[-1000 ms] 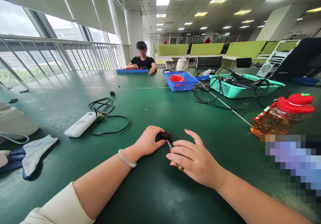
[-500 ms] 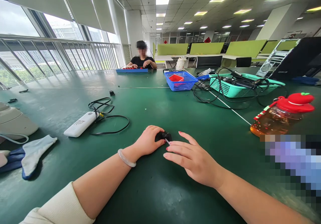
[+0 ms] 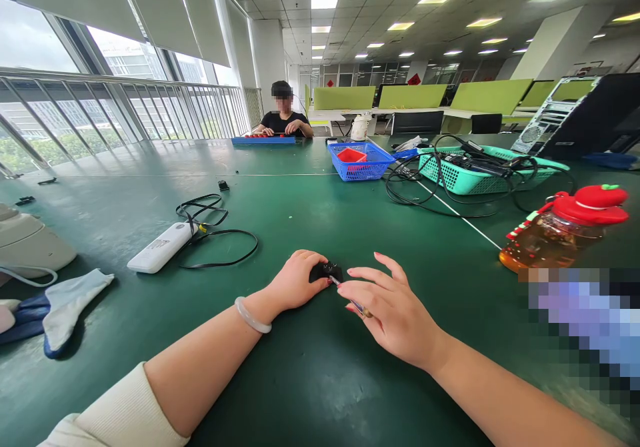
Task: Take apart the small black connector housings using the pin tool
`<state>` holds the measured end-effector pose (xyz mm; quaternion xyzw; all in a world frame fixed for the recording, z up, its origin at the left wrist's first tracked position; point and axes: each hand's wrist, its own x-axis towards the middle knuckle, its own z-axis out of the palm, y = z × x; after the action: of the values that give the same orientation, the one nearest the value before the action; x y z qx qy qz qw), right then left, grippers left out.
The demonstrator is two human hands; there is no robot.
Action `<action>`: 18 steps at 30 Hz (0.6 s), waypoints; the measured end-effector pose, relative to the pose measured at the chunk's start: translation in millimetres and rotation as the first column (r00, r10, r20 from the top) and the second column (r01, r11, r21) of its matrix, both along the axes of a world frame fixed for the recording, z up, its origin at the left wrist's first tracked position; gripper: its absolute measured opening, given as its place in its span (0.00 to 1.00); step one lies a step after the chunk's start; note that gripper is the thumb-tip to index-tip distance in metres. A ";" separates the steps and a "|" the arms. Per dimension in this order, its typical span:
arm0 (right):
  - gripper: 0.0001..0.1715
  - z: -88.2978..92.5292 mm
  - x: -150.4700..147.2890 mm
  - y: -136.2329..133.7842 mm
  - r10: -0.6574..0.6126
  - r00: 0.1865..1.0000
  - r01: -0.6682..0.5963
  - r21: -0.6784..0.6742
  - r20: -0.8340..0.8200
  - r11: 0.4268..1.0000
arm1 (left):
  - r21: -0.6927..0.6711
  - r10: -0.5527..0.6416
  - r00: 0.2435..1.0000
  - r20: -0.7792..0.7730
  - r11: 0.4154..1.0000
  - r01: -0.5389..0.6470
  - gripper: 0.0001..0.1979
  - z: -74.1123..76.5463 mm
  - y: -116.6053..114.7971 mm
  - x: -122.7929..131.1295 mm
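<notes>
My left hand (image 3: 297, 278) is closed around a small black block-like part (image 3: 330, 271), pressing it to the green table (image 3: 320, 380); its exact kind is too small to make out. My right hand (image 3: 387, 303) pinches a thin screwdriver (image 3: 365, 311) between thumb and index finger, the other fingers spread out. The shaft slants up to the left, and its tip meets the near side of the black part. Part of the handle is hidden by my fingers.
A white power bank (image 3: 163, 248) with a black cable lies left, beyond a glove (image 3: 75, 307). Blue basket (image 3: 360, 162), green basket (image 3: 453, 179) with cables, and red-lidded bottle (image 3: 565, 230) stand right. Another person (image 3: 284, 117) sits across the table.
My right hand has shifted slightly right and its fingers have turned, so more of the screwdriver shows below them. The left hand and black part stay in place.
</notes>
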<state>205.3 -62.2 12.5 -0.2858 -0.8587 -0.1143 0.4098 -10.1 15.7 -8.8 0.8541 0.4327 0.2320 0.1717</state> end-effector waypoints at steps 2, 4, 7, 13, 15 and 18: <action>0.16 -2.0 0.9 2.2 -0.019 0.998 0.017 -0.044 -0.056 0.999 | 0.012 -0.004 1.000 0.005 1.000 0.004 0.14 -1.2 0.6 -0.2; 0.14 -3.8 2.5 4.9 -0.042 0.994 0.034 -0.081 -0.099 0.996 | 0.017 -0.005 1.000 0.010 1.000 0.005 0.14 -2.1 1.0 -0.4; 0.11 -5.8 5.4 9.4 -0.093 0.985 0.074 -0.128 -0.146 0.989 | 0.010 0.000 1.000 0.011 1.000 0.000 0.14 -2.7 1.2 -0.5; 0.09 -8.3 8.8 14.2 -0.171 0.957 0.111 -0.251 -0.233 0.962 | 0.008 0.006 1.000 0.009 1.000 -0.006 0.14 -1.1 0.7 0.3; 0.10 -8.8 8.9 14.2 -0.177 0.946 0.088 -0.310 -0.272 0.947 | 0.006 0.006 1.000 0.007 1.000 -0.006 0.14 -0.3 0.4 0.6; 0.12 -9.6 8.6 14.2 -0.176 0.918 0.005 -0.433 -0.356 0.902 | 0.008 0.001 1.000 -0.001 1.000 -0.001 0.14 0.4 0.3 0.6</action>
<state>213.9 -48.0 2.9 -0.4249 -0.7506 0.1138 0.4930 -9.5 16.0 -8.4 0.8547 0.4323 0.2333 0.1680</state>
